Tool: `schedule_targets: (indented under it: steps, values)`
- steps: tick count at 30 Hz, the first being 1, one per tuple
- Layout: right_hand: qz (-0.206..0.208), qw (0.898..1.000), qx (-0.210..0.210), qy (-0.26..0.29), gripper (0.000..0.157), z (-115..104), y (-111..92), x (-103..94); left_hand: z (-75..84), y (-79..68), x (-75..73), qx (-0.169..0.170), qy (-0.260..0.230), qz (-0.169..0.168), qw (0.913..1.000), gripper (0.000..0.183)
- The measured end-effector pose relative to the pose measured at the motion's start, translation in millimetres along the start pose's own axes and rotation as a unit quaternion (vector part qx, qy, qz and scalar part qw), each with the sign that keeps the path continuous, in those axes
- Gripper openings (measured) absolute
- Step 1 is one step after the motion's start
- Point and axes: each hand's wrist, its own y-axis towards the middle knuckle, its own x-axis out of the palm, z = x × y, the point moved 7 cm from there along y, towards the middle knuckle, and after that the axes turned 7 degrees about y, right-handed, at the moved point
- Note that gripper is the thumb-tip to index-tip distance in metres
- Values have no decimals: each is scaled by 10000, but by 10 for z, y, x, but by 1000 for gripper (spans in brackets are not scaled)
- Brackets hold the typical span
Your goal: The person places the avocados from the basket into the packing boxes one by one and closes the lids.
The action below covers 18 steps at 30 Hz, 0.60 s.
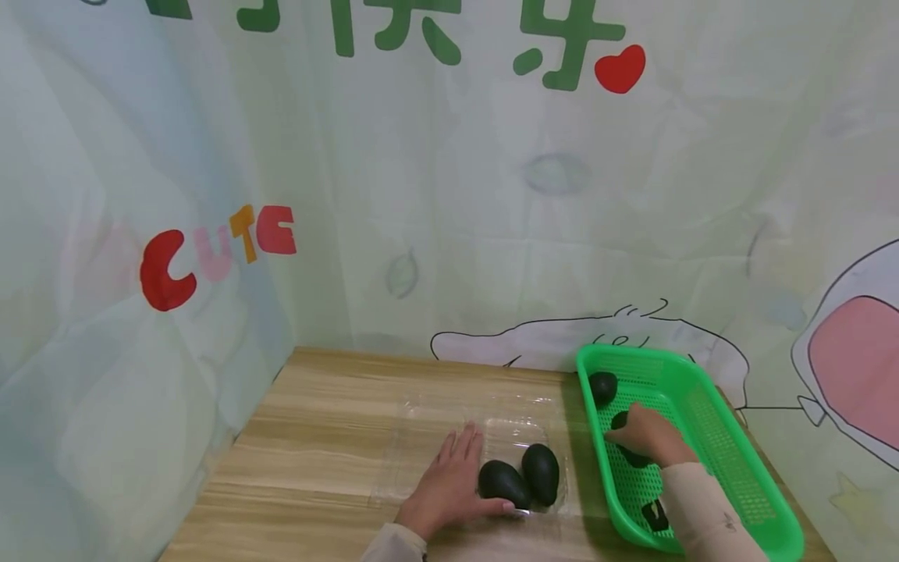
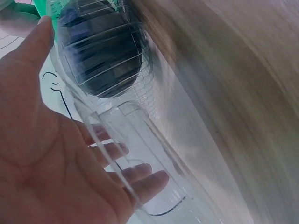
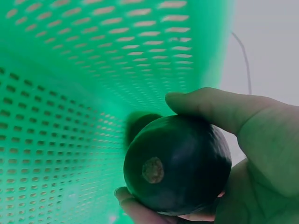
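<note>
In the right wrist view, my right hand [image 3: 261,140] grips a dark avocado [image 3: 177,163] between thumb and fingers, with its brown stem scar showing. In the head view, this right hand [image 1: 653,435] is inside the green basket [image 1: 762,460], low near its left wall. A second avocado [image 1: 602,388] lies in the basket's far left corner. My left hand [image 1: 449,484] rests on the clear plastic clamshell [image 1: 414,445], fingers extended over it. Two avocados, one tilted [image 1: 502,484] and one more upright [image 1: 541,474], sit side by side in its right part.
The wooden table [image 1: 309,437] carries the clamshell in the middle and the basket at its right edge. A printed cloth [image 1: 435,195] hangs behind and to the left. A small black item [image 1: 655,515] shows beside the right sleeve.
</note>
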Motion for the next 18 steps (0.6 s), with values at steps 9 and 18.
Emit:
schedule_targets:
  steps: [9, 18]
  values:
    - [180, 9996, 221, 31, 101, -96, -197, -112, 10, -21, -26, -28, -31, -25, 10000, 119]
    - [572, 9982, 140, 52, 101, -228, -392, -250, 16, -1, -10, 48, 22, 47, 10000, 120]
